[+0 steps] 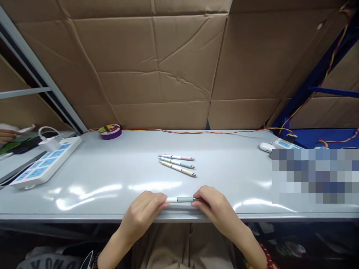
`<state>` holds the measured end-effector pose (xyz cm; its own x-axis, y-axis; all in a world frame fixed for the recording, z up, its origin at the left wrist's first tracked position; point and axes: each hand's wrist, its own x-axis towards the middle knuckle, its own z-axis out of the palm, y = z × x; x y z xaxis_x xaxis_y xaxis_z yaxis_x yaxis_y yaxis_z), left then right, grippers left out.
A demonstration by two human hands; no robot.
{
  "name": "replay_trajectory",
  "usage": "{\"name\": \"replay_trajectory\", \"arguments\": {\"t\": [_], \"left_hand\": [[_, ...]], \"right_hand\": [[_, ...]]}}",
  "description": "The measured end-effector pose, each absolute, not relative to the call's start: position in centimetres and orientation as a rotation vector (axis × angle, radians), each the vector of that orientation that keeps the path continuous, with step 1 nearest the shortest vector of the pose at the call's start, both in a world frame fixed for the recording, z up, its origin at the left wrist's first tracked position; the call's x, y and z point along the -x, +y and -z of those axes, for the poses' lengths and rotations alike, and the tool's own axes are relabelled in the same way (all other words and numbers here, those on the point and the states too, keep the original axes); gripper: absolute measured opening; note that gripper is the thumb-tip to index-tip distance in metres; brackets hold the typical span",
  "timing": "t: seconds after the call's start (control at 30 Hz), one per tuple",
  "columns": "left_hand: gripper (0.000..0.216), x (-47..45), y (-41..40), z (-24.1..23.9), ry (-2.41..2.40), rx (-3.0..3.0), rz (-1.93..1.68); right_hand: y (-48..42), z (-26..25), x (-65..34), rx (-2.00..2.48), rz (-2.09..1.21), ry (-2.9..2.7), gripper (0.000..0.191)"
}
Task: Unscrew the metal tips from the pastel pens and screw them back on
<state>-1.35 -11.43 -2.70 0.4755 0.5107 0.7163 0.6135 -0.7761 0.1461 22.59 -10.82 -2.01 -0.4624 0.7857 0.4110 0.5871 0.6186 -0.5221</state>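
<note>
A pen [182, 200] with a white barrel and a grey-green grip is held level between my two hands, just above the table's front edge. My left hand [144, 209] is closed on its white end, which the fingers partly cover. At the metal tip end, my right hand [214, 203] pinches the pen between thumb and fingers. Beyond my hands, three more pens lie close together on the table: one with a pink grip [185, 158], one with a light blue grip [185, 163], and a cream one [179, 169]. Their metal tips point right.
A white power strip [47, 164] with a plugged-in charger lies at the left. At the back stands a purple roll of tape [110, 132], near a red-yellow cable [179, 132]. A white earbud case [266, 147] and a blurred patch are on the right. Cardboard backs the table.
</note>
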Motion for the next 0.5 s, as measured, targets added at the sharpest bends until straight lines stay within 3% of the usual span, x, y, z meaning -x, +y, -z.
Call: {"name": "replay_trajectory", "arguments": {"t": [0.1, 0.3, 0.5], "left_hand": [[0.012, 1.37, -11.4, 2.67, -0.966, 2.59, 1.17], [0.016, 1.33, -11.31, 2.77, -0.959, 2.559, 1.159], [0.014, 1.5, -11.36, 2.64, -0.974, 2.595, 1.2]], "right_hand": [[-10.75, 1.96, -22.55, 1.039, -0.328, -2.259, 0.042], [-10.77, 2.02, -22.54, 1.075, -0.362, -2.186, 0.027], [-10.63, 2.36, -22.62, 1.0, -0.225, -2.3, 0.046]]}}
